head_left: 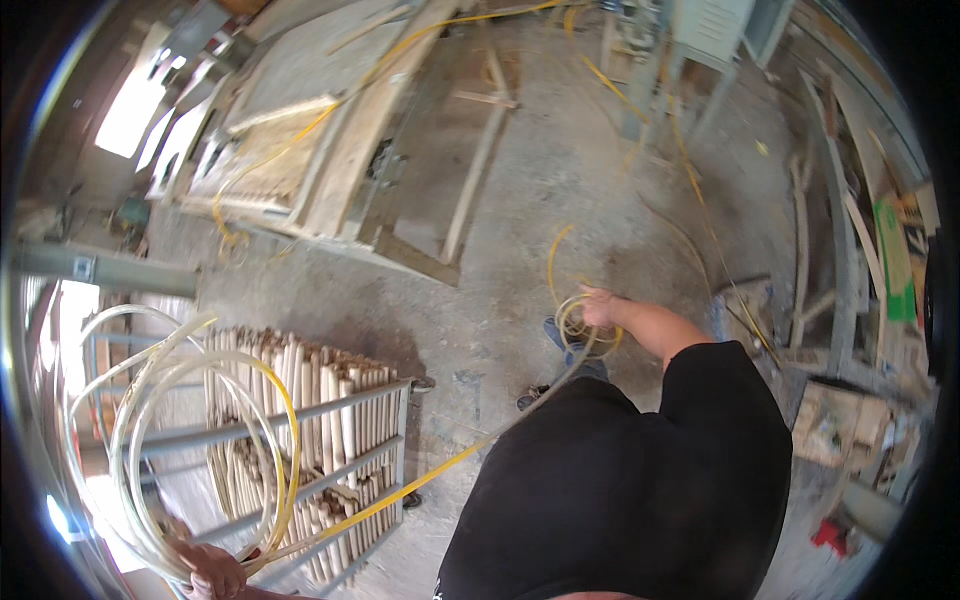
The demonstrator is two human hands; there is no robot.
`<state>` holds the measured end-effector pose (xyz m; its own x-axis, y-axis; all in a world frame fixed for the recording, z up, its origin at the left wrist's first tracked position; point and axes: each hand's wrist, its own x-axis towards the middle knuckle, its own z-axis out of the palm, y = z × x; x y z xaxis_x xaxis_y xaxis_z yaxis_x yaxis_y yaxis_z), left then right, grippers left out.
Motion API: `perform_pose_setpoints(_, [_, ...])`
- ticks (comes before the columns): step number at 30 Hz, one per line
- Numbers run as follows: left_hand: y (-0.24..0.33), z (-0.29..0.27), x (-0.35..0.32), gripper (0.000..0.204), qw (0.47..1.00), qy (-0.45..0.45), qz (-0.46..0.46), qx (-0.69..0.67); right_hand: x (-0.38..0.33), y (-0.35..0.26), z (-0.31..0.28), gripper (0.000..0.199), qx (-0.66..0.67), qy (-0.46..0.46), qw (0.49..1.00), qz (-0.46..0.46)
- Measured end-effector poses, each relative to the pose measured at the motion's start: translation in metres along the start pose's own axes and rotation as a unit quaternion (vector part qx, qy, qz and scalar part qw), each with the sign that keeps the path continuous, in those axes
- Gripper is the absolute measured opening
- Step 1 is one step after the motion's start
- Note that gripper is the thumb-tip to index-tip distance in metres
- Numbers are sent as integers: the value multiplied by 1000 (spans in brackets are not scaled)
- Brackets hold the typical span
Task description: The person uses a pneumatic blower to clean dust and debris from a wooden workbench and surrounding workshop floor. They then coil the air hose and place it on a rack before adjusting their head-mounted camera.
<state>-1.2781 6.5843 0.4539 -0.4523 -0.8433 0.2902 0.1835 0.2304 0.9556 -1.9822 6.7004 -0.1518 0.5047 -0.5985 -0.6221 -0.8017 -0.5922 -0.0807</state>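
At the lower left, my left hand [210, 572] is closed round the bottom of a large coil of clear and yellow hose [287, 420], whose loops stand up in front of a rack. From it one length of hose runs across the front of my black shirt to my right hand [600, 307]. Several smaller loops hang in that hand, and its fingers are wrapped round them. A loose yellow end of hose sticks up just left of the right hand. Behind the small loops are my jeans and shoes, partly hidden.
A wheeled metal rack [402, 440] stacked with pale wooden rods stands beside the large coil. A wooden workbench [340, 190] with a yellow line across it stands ahead to the left. Yellow lines cross the concrete floor near a metal cabinet [712, 28]. Wooden boards lean at the right.
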Motion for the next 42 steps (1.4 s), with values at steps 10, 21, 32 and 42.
perform_pose_setpoints(10, [-86, 174, -47, 41, 889, 231, -258, 300, 98, 24, -100, 41, 283, 183, 852, 401])
perform_pose_setpoints(21, [-336, 243, 17, 24, 884, 278, -207, -314, 11, -125, -318, 19, 343, 535, 752, -172])
perform_pose_setpoints(32, [-183, 168, 55, 40, 969, 104, -136, -179, -55, -58, -222, 31, 230, 256, 932, -112])
perform_pose_setpoints(42, [-2, 59, -91, 77, 975, 124, 114, 146, 36, 18, -75, 34, 38, -152, 987, 21])
